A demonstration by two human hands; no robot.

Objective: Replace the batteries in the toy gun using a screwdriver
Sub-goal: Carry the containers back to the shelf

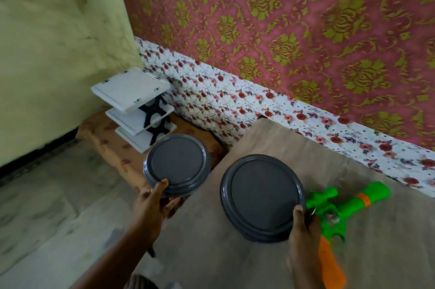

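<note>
A green and orange toy gun (334, 213) lies on the brown table (235, 253) at the right, its orange grip toward me and its barrel pointing up right. My right hand (303, 244) grips the near rim of a dark grey round dish (261, 197) just left of the gun, partly covering it. My left hand (150, 208) holds a second grey round dish (176, 164) by its near rim, out past the table's left edge. No screwdriver or batteries are in view.
A white tiered rack (134, 105) with black supports stands on a patterned cushion (110, 145) at the left. A flowered cloth (259, 100) and a pink and gold patterned sheet (282, 17) cover the wall behind. Bare floor (47, 206) lies at lower left.
</note>
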